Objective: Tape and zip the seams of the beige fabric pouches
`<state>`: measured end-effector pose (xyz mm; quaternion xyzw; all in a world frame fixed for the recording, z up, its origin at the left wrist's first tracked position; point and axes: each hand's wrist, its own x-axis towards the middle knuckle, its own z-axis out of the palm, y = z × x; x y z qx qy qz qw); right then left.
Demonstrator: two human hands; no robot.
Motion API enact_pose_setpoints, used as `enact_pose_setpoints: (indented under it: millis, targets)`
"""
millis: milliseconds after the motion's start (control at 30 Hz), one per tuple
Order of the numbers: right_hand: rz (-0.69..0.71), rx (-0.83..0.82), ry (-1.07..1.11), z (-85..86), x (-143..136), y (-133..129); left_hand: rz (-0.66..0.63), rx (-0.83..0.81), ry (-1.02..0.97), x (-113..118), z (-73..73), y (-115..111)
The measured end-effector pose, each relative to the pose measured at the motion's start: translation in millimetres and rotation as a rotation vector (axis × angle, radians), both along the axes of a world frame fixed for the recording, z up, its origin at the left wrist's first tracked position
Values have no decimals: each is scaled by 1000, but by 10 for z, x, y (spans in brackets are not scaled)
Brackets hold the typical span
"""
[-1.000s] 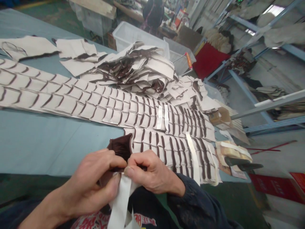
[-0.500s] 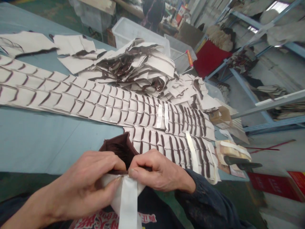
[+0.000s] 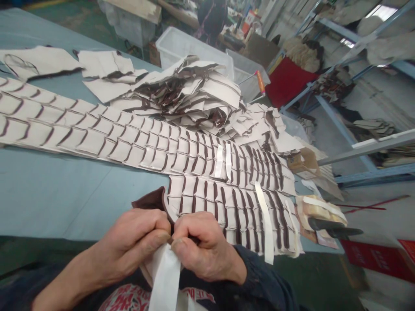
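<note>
Where the long flat blue table (image 3: 65, 190) ends on the near side, its edge shows to the left and right of the two hands. There is bare blue room to the left, between that edge and the long rows of cream and brown cloth pieces (image 3: 129, 138). To the right, the room is tight, because the shorter rows of cream and brown cloth pieces (image 3: 223, 207) lie close to the right hand (image 3: 204, 248). A big messy heap of cream and brown cloth (image 3: 194, 90) sits past the long rows. The left hand (image 3: 132, 242) has its thumb and finger pinched, and the right hand pinches just beside it, with fingers curled in. Both grip the cream and dark brown cloth piece (image 3: 151, 201) and the flat white strip (image 3: 165, 276) at its top. The cloth piece is in front of the person's chest, by the near edge. Its dark brown side stands up and bends open past the hands, and the strip hangs down toward the person.
</note>
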<state>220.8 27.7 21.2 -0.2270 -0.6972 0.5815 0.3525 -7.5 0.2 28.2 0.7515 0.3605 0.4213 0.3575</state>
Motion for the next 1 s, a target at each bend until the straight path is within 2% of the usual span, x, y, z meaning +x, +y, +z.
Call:
enact_pose_setpoints:
  millis: [67,133,200,300,400,533,633,733,867,933,1000]
  targets:
    - [-54,-185,105,-101,-99,-63,9,-17,-73,43,6,11]
    - [-65,-232,203,-133,-139,-55,19,-38,-78,47,70,37]
    - [-21,-149,199,-92,-115,26,4,-56,-48,6,142,54]
    - [58,65,99,2,-27,195,-48,-62,-33,-95,193,48]
    - [108,241,22,18,15,299,-93,-32,-13,-167,239,33]
    - [118,307,-23,24,-5,310,-138,15,73,-191,398,42]
    - [107,226,-4,119,-30,274,-97,13,113,-189,453,9]
    - [96,40,47,193,-89,184,-22,-37,90,-174,393,-97]
    - [17,-185,188,133,-205,19,67,-54,31,-183,291,-231]
    - [-30,-237,178,116,-212,-26,66,-59,48,-233,285,-248]
    - [-13,-230,75,171,-156,-27,32,-63,86,-308,312,-234]
